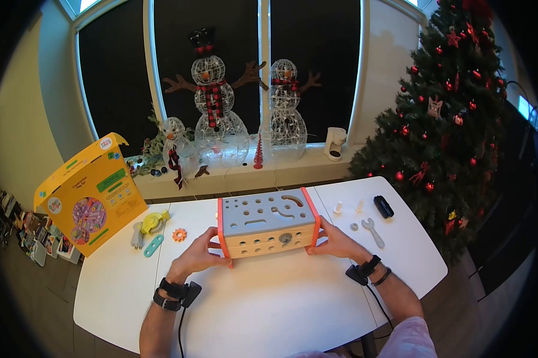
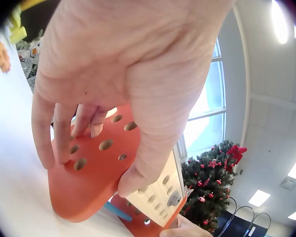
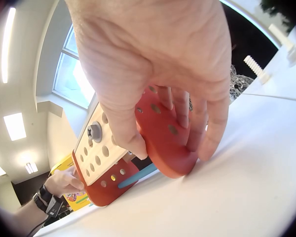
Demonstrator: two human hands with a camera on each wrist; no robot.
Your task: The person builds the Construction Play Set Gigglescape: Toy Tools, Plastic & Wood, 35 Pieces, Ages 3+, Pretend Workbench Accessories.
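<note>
A toy workbench box with a grey top (image 1: 263, 213), a wooden front with holes (image 1: 263, 243) and red end panels stands on the white table. My left hand (image 1: 196, 255) grips its left red panel (image 2: 93, 173), thumb at the front edge and fingers spread over the outer face. The right red panel (image 3: 163, 133) is held by my right hand (image 1: 339, 241) in the same way. A grey bolt head (image 3: 94, 132) sits in the wooden front. Under the box, a blue piece (image 3: 138, 176) shows in both wrist views.
Left on the table (image 1: 251, 310) are a yellow box (image 1: 93, 197), a yellow tool (image 1: 154, 222), a teal piece (image 1: 153, 245) and an orange gear (image 1: 179, 235). Right are white screws (image 1: 338, 207), a grey wrench (image 1: 374, 232) and a black case (image 1: 383, 206).
</note>
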